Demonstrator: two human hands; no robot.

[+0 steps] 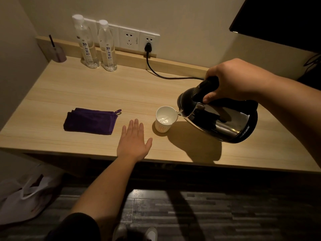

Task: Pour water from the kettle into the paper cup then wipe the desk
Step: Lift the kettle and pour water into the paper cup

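A steel kettle (224,120) with a black handle is tilted left, its spout at the rim of a white paper cup (164,119) that stands on the wooden desk (104,87). Water shows in the bottom of the cup. My right hand (232,80) is clenched around the kettle's handle from above. Left of the cup, my left hand (133,141) lies flat on the desk near the front edge, fingers spread and holding nothing. A folded purple cloth (90,121) lies on the desk to the left of that hand.
Two clear water bottles (97,44) stand at the back by the wall sockets (137,39). A black power cord (156,70) runs from a socket across the desk toward the kettle. A small purple cup (59,53) sits in the back left corner. A white plastic bag (26,193) lies on the floor.
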